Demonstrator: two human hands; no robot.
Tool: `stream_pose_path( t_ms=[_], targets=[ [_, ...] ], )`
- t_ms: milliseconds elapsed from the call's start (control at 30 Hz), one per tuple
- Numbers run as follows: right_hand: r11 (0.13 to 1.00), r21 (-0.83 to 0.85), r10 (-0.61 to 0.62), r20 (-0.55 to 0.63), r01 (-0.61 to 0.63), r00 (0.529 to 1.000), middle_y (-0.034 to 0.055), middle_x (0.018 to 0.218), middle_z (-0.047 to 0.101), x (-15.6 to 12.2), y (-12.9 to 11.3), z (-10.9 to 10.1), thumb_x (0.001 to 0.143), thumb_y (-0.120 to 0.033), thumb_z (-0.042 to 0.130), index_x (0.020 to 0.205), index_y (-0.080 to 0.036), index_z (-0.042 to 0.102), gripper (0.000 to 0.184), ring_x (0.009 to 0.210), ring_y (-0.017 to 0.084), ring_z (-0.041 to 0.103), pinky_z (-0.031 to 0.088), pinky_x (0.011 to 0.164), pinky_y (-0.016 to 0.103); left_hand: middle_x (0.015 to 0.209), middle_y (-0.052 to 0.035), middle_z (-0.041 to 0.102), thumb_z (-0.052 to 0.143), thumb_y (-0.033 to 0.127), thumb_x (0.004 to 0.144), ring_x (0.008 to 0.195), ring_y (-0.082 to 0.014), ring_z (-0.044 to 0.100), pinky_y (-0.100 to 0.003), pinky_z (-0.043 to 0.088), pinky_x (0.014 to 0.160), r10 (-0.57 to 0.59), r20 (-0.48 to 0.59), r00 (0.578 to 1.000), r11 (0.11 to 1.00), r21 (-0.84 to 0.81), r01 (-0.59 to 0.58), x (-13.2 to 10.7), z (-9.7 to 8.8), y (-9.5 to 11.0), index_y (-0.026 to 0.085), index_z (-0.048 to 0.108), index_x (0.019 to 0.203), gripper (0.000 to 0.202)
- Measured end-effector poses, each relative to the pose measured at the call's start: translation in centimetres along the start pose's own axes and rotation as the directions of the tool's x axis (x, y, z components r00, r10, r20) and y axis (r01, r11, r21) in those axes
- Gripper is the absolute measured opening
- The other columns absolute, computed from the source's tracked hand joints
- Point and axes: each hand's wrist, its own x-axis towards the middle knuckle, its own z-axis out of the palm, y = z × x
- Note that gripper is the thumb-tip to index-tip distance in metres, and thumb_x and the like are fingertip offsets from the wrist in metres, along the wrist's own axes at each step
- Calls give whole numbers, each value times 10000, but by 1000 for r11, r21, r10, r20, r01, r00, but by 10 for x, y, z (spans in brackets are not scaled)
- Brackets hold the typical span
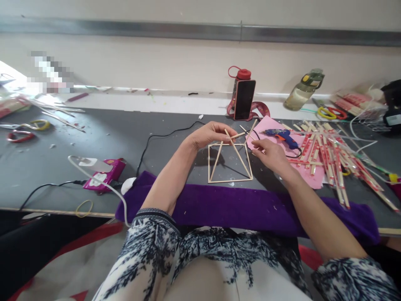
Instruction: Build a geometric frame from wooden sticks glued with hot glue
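A frame of thin wooden sticks (230, 165) stands on the grey table (62, 167), a square base with slanted sticks rising to a peak. My left hand (210, 134) is closed, pinching the sticks where they meet at the top. My right hand (270, 152) is closed on the right slanted stick, just beside the peak. A blue and orange glue gun (283, 136) lies on a pink sheet (310, 175) right behind my right hand.
A purple cloth (238, 207) lies along the table's near edge. Several chopsticks in red wrappers (332, 156) are piled at right. A phone (244, 99) leans on a red-capped bottle. Scissors (26, 129) lie far left, a pink packet (105, 174) and cables nearer.
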Motion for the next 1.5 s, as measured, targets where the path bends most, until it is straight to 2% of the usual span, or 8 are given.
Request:
stream_pose_path(
  t_ms=[100, 200, 300, 533, 833, 1500],
  targets=[
    [986, 166, 33, -66, -21, 997, 59, 938, 717, 10, -5, 6, 827, -291, 598, 1126, -193, 682, 326, 744, 187, 646, 505, 730, 351, 859, -57, 749, 764, 262, 712, 787, -132, 681, -276, 519, 812, 19, 15, 1000, 1000, -3, -19, 0, -1, -1, 191, 777, 921, 222],
    [949, 314, 75, -135, -29, 988, 65, 950, 713, 19, -7, 10, 806, -296, 608, 1146, -190, 668, 361, 759, 186, 649, 518, 734, 357, 855, -66, 750, 757, 267, 717, 792, -135, 680, -275, 515, 816, 13, 7, 1000, 1000, 17, -13, -1, -1, 0, 183, 780, 908, 209],
    [925, 379, 95, -158, -29, 983, 72, 982, 710, 24, -10, 10, 794, -292, 615, 1159, -191, 658, 382, 789, 189, 654, 517, 737, 354, 852, -69, 750, 759, 272, 714, 793, -139, 680, -276, 518, 817, 3, 4, 1000, 1000, 18, -3, -1, -1, 1, 180, 779, 910, 218],
    [933, 361, 90, -187, -17, 978, 60, 963, 709, 27, -19, 6, 804, -273, 575, 1060, -209, 692, 288, 759, 182, 629, 503, 734, 338, 850, -79, 749, 765, 283, 720, 790, -143, 676, -288, 522, 827, 13, 9, 1000, 1000, 21, -14, -1, -1, 1, 158, 775, 909, 226],
    [954, 299, 91, -188, -31, 978, 50, 859, 728, 40, -14, 12, 810, -285, 550, 842, -204, 721, 192, 782, 203, 639, 477, 720, 326, 856, -72, 745, 750, 282, 742, 791, -137, 676, -280, 516, 814, 39, 28, 999, 999, 19, -40, -1, -1, 0, 167, 775, 902, 199],
    [965, 260, 74, -156, -31, 985, 52, 840, 736, 42, -14, 12, 822, -301, 555, 848, -204, 737, 207, 746, 204, 646, 473, 705, 330, 858, -80, 754, 765, 291, 728, 798, -144, 685, -286, 524, 826, 21, 10, 1000, 1000, 22, -22, -1, -1, 0, 165, 776, 917, 228]
  ],
)
